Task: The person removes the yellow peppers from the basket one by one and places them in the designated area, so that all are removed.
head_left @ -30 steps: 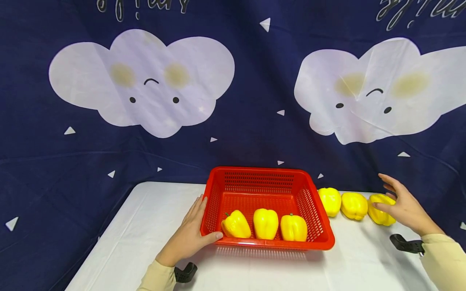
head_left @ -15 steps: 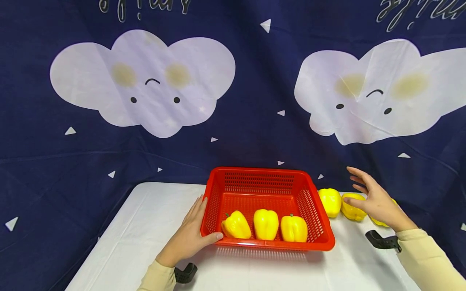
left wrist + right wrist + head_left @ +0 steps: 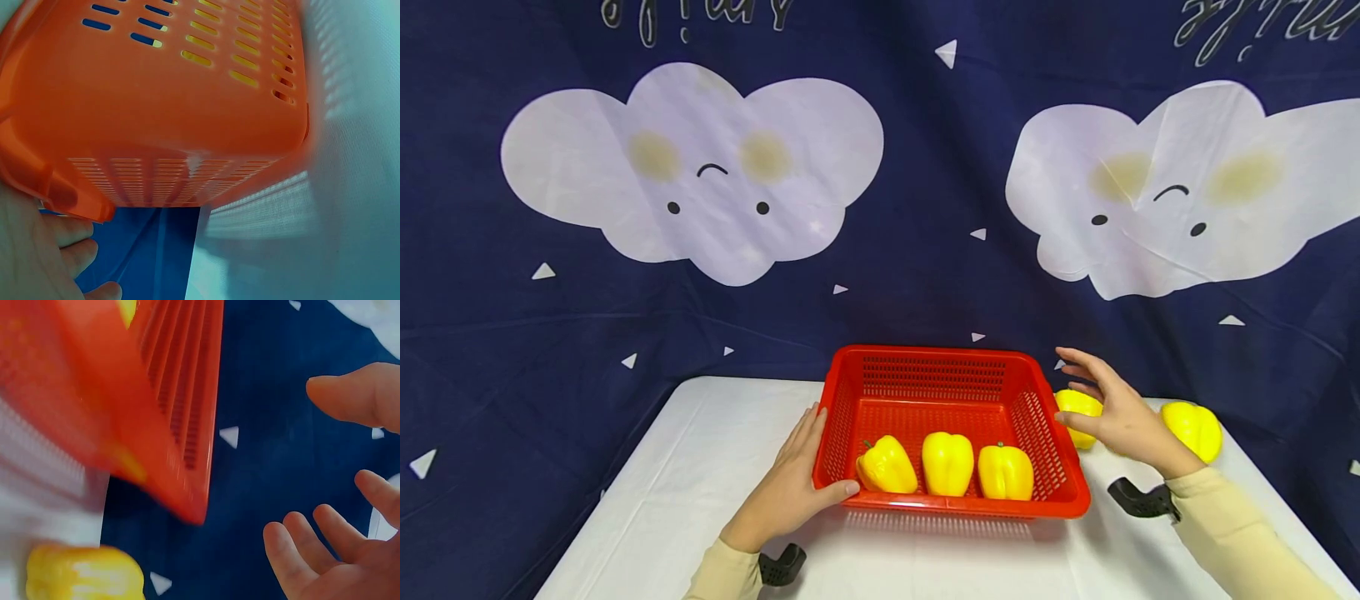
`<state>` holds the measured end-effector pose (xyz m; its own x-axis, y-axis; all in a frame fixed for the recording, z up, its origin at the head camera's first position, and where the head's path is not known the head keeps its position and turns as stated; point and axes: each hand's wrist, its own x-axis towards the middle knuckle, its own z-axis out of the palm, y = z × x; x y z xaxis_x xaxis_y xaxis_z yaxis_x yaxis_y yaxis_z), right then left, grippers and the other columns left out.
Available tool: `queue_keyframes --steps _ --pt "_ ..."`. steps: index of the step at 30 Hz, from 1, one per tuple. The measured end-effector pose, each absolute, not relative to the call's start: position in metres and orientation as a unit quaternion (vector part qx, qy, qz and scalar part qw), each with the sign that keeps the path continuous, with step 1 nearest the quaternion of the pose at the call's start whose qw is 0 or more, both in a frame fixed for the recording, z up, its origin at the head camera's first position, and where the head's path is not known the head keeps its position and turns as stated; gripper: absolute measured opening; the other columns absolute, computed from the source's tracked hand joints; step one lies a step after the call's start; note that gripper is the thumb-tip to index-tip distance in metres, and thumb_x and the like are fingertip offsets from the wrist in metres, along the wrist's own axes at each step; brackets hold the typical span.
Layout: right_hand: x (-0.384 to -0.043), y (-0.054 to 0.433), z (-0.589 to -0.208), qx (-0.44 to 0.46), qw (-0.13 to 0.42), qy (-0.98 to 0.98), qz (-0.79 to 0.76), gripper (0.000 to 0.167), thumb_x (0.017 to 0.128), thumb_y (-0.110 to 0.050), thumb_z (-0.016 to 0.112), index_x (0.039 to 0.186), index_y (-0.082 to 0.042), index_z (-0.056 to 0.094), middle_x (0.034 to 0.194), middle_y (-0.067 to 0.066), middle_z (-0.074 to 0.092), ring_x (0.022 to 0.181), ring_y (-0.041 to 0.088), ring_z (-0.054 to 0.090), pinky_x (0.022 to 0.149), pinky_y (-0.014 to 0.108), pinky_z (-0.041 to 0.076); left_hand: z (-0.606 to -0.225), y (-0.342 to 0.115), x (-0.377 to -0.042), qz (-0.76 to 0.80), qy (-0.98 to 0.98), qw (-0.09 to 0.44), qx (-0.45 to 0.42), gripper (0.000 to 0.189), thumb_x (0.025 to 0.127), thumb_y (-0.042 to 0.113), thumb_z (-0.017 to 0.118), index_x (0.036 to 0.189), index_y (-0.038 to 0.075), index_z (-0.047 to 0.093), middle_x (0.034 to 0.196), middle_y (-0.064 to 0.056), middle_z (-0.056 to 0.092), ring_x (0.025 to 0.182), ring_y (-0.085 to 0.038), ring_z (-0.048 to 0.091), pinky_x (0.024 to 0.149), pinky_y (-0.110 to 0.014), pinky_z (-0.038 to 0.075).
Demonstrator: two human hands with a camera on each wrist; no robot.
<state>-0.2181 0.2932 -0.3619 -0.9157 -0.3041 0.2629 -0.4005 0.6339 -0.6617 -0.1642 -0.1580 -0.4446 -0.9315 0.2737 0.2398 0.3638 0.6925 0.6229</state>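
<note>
A red plastic basket stands on the table with three yellow bell peppers in a row along its front wall. My left hand rests at the front left corner, straight fingers along the side and thumb on the front rim. In the left wrist view its fingers show below the rim. My right hand hovers with spread fingers near the basket's right side, partly covering a yellow bell pepper. Another bell pepper lies farther right. The pepper between these two is hidden behind the hand.
A white cloth covers the table. Behind it hangs a dark blue curtain printed with clouds and small triangles. A black wrist strap piece juts out below the right hand, and one below the left.
My right hand has moved left, from the rightmost bell pepper, past the middle one, to the pepper beside the basket. The left hand, basket and peppers stay in place.
</note>
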Motion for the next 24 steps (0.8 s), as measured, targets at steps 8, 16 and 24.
queue_keyframes --steps 8,16,24 --pt "-0.223 0.265 -0.364 0.224 0.036 -0.881 0.415 0.086 0.083 -0.007 0.081 0.154 -0.009 0.032 0.147 0.023 0.040 0.127 0.048 0.049 0.095 0.056 0.050 -0.444 -0.158 -0.164 -0.352 -0.918 0.063 -0.173 0.109 0.085 0.055 0.073 0.160 0.001 0.016 0.167 -0.018 0.010 0.153 -0.036 0.011 0.116 -0.063 0.020" --pt "-0.226 0.236 -0.363 0.250 0.024 -0.874 0.415 0.083 0.083 -0.010 0.082 0.152 -0.014 0.036 0.147 0.014 0.045 0.129 0.039 0.051 0.098 0.052 0.050 -0.445 -0.158 -0.164 -0.352 -0.918 0.064 -0.172 0.109 0.085 0.055 0.073 0.160 0.002 0.016 0.167 -0.017 0.010 0.153 -0.035 0.010 0.116 -0.063 0.021" --pt "-0.235 0.214 -0.368 0.310 0.006 -0.847 0.433 0.081 0.085 -0.010 0.081 0.152 -0.019 0.037 0.152 0.009 0.041 0.134 0.032 0.048 0.106 0.045 0.046 -0.446 -0.158 -0.164 -0.349 -0.918 0.068 -0.174 0.109 0.085 0.055 0.073 0.160 0.002 0.016 0.167 -0.017 0.010 0.153 -0.035 0.011 0.116 -0.063 0.021"
